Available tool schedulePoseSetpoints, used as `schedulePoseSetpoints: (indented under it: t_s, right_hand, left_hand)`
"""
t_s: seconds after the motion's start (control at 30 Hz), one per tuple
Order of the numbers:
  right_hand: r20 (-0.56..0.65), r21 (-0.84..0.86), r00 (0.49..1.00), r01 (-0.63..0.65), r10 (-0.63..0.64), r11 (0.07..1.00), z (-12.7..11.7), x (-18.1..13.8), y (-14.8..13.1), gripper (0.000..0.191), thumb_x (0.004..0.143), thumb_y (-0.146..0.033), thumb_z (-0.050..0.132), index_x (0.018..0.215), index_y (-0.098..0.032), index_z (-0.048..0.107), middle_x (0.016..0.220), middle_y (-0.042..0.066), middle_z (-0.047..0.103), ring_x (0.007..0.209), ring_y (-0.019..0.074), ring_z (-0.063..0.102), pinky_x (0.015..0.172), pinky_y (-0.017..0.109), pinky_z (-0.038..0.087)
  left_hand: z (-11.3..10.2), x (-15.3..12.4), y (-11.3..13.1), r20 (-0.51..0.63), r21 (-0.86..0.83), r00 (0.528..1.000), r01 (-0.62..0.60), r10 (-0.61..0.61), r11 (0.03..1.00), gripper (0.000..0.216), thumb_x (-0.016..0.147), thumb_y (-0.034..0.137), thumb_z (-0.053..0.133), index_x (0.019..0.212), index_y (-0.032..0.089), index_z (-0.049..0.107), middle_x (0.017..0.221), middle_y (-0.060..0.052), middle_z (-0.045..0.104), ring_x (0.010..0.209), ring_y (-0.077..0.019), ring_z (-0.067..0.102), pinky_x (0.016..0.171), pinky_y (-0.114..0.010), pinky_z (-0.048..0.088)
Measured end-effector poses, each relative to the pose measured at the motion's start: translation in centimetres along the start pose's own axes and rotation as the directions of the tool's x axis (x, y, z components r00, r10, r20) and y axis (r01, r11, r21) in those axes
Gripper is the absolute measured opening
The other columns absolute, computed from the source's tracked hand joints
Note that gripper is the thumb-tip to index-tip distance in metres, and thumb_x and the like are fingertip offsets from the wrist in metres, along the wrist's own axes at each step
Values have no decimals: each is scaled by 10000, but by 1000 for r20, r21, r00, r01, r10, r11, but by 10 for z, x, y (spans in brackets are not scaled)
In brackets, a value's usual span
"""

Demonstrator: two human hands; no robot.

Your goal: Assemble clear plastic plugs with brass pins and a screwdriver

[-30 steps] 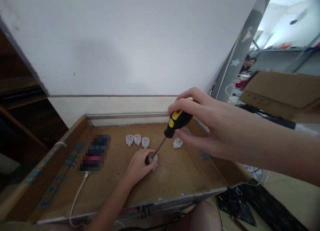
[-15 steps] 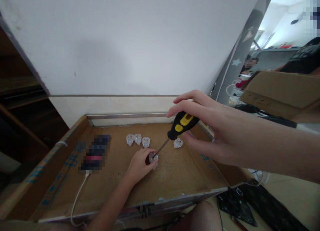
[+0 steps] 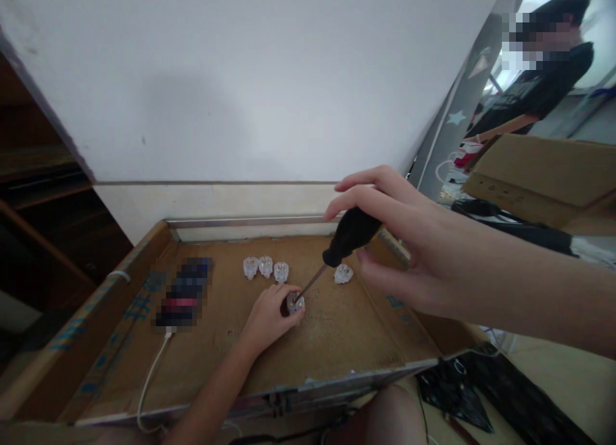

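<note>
My left hand [image 3: 273,313] pinches a clear plastic plug [image 3: 296,304] against the cardboard, its thumb and fingers around the sides. My right hand [image 3: 399,239] holds a screwdriver [image 3: 353,236] by its black and yellow handle. The metal shaft slants down to the left, and its tip meets the plug between my left fingers. Just beyond that hand sits a row of clear plugs [image 3: 265,267] with metal parts inside. Another clear plug [image 3: 343,274] lies by itself below the screwdriver handle.
A cardboard tray [image 3: 202,374] with raised sides forms the work surface. At its left lies a phone [image 3: 183,294] with a white cable [image 3: 150,374]. A white wall [image 3: 269,98] rises behind. A cardboard box [image 3: 543,178] and a person in black [image 3: 543,85] are at the right.
The screwdriver handle has turned, so its yellow patches no longer face me. My left hand and the plug stay in place. The person at the right has come further into view.
</note>
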State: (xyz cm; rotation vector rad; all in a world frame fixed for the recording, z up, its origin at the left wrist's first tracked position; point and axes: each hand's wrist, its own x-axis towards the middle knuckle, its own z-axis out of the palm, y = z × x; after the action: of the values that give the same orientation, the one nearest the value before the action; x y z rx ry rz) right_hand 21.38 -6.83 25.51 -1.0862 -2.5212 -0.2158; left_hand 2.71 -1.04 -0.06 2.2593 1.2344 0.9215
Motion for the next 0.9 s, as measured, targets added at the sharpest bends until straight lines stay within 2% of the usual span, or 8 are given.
schedulePoseSetpoints:
  t_s: [0.13, 0.23, 0.3, 0.43, 0.6, 0.9]
  right_hand:
    - [7, -94, 1000, -17, 18, 995, -1, 0, -1, 272, 838, -271, 508, 1105, -227, 532, 1100, 82, 490, 658, 124, 537, 640, 298, 470]
    - [-2, -49, 1000, 5, -5, 999, -3, 1, -3, 292, 825, -202, 505, 1114, -229, 535, 1125, 86, 486, 669, 113, 536, 640, 271, 460]
    - [24, -45, 1000, 0, 1, 999, -4, 2, -6, 320, 803, -238, 545, 1122, -233, 527, 1143, 82, 484, 651, 109, 526, 620, 269, 453]
    - [54, -98, 999, 0, 5, 995, -5, 4, -9, 203, 848, -327, 515, 1021, -237, 571, 969, 44, 525, 584, 100, 477, 533, 246, 399]
    - [26, 91, 999, 36, -39, 995, 0, 4, -4, 169, 826, -200, 516, 986, -217, 565, 980, 39, 518, 690, 103, 519, 620, 234, 424]
    - [-2, 98, 998, 61, -61, 993, 0, 0, -2, 188, 826, -208, 521, 1006, -210, 575, 983, 40, 506, 695, 102, 525, 645, 248, 440]
  left_hand:
    - [0, 0, 0, 5, 3, 1000, 1, -1, 1000, 282, 789, 314, 593, 1053, 214, 581, 986, -47, 648, 931, -218, 585, 837, -360, 452]
    - [0, 0, 0, 1, 9, 1000, -3, 3, 1000, 269, 792, 316, 590, 1043, 220, 585, 984, -44, 649, 927, -217, 588, 829, -354, 452]
    - [0, 0, 0, 1, 13, 1000, -7, 7, 1000, 266, 791, 318, 590, 1038, 221, 586, 976, -43, 649, 921, -217, 588, 824, -352, 453]
    - [0, 0, 0, -2, 3, 1000, -3, 3, 1000, 277, 789, 323, 590, 1047, 221, 584, 997, -45, 648, 934, -215, 583, 845, -354, 449]
    - [-1, 0, 0, 0, -7, 1000, 7, -7, 1000, 290, 787, 321, 590, 1058, 216, 590, 1001, -44, 652, 939, -208, 585, 854, -351, 450]
    - [0, -1, 0, -4, 16, 1000, 9, -9, 1000, 299, 783, 330, 603, 1057, 212, 596, 1013, -46, 650, 954, -212, 589, 868, -353, 448]
